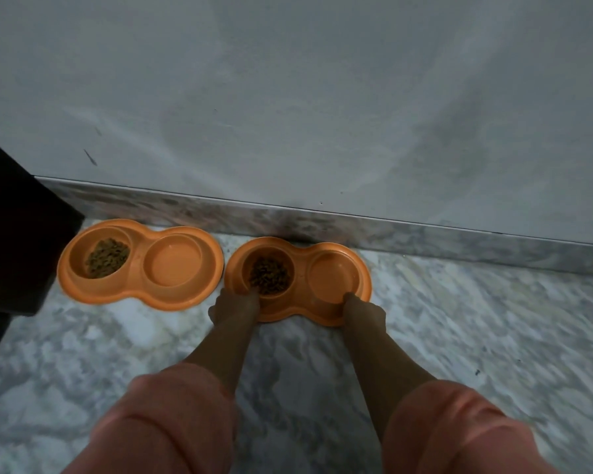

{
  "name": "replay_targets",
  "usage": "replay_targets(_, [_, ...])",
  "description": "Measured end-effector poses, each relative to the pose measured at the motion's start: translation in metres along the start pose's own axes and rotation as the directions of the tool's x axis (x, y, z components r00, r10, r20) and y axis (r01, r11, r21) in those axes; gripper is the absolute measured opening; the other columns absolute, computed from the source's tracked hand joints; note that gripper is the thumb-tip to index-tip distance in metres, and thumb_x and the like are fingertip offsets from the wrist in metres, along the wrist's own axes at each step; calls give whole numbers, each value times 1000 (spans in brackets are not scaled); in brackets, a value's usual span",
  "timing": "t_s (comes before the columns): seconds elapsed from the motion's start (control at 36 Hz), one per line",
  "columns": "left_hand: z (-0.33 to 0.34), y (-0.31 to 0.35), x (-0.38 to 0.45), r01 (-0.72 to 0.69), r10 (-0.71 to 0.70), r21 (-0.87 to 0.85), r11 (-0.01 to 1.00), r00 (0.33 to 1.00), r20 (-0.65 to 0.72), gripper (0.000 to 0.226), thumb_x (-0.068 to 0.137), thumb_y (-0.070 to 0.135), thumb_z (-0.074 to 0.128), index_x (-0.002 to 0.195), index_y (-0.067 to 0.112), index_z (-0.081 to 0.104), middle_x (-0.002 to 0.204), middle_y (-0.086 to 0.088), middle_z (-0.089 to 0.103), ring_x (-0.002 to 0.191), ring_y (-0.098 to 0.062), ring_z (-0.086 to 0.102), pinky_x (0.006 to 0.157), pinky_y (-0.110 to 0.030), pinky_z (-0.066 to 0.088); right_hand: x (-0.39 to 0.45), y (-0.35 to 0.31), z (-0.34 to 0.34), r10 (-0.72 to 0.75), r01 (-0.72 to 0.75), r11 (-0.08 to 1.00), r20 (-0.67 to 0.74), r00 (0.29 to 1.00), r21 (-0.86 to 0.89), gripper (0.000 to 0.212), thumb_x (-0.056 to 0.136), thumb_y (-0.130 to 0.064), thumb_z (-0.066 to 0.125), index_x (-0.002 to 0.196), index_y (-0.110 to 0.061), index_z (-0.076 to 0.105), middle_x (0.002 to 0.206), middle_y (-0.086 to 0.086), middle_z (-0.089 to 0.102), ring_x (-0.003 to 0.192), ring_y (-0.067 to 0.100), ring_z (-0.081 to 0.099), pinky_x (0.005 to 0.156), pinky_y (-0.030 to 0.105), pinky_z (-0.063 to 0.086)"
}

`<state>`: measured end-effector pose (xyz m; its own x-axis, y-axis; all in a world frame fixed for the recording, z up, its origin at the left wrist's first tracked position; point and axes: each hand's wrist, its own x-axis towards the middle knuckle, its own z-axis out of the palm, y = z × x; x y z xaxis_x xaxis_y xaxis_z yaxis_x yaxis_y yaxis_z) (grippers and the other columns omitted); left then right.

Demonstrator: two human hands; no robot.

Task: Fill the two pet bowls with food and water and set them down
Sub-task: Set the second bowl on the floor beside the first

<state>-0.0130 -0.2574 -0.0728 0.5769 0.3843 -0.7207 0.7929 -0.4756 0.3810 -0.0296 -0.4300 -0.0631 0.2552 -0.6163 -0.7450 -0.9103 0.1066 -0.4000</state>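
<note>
Two orange double bowls sit on the marble floor (459, 336), side by side along the far skirting (425, 237) under the grey wall (288, 97).

Left bowl (140, 265): free, nobody touching it. Kibble (107, 257) fills its left cup; the right cup looks plain orange, and you cannot tell whether it holds water. Its left edge is just beside a dark cabinet (18, 234).

Right bowl (300, 280): flat on the floor, or all but, with its far rim near the skirting. A narrow gap separates it from the left bowl. Its left cup holds darker kibble (270, 276); the right cup shows a faint sheen, but water is not clear.

Your left hand (233, 306) is closed over the near left rim, fingers curled under the edge beside the kibble cup, thumb on top. Your right hand (362, 311) is clamped on the near right rim, thumb lying over the lip of the right cup, fingers hidden below. Both hands grip the same bowl.

Forearms are bare, and pink sleeves (452, 425) fill the near part of the view.
</note>
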Motion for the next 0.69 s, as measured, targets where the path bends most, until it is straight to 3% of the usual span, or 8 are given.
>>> replay_targets(0.14, [3, -1, 1, 8, -8, -54, 999, 1000, -6, 63, 89, 51, 48, 134, 7, 47, 128, -16, 55, 118, -36, 53, 103, -43, 43, -1, 1, -1, -29, 29, 998, -12, 1000, -63, 49, 86, -36, 54, 118, 1, 57, 115, 16, 62, 110, 32, 58, 97, 42, 48])
replay_targets(0.25, [-3, 3, -12, 88, -99, -182, 979, 994, -53, 80, 89, 60, 45, 143, 4, 31, 143, -23, 36, 131, -38, 39, 104, -44, 38, -10, -1, -8, -105, 94, 984, -67, 992, -150, 58, 88, -44, 47, 126, 0, 53, 125, 17, 54, 118, 33, 51, 101, 42, 43])
replay_targets(0.42, [-38, 27, -71, -94, 79, -175, 980, 993, -90, 56, 101, 43, 33, 148, 14, 29, 151, -19, 25, 136, -39, 30, 112, -44, 27, -61, -16, -42, -242, 233, 946, -12, 970, -225, 55, 96, -37, 41, 133, 3, 48, 136, 19, 48, 127, 35, 42, 109, 40, 33])
replay_targets(0.53, [-75, 51, -126, -75, 51, -258, 963, 994, -100, 57, 99, 48, 35, 147, 17, 31, 149, -19, 27, 130, -39, 40, 106, -43, 34, -119, -38, -78, -230, 229, 964, 13, 973, -137, 57, 94, -37, 48, 137, 0, 43, 142, 15, 43, 129, 30, 43, 96, 32, 36])
replay_targets(0.69, [-150, 93, -232, -98, 80, -279, 955, 994, -75, 53, 100, 43, 36, 147, 17, 32, 147, -20, 30, 127, -38, 42, 101, -39, 36, -227, -83, -149, -234, 236, 965, 32, 972, -113, 61, 93, -40, 48, 142, -5, 39, 147, 11, 40, 132, 28, 42, 102, 34, 37])
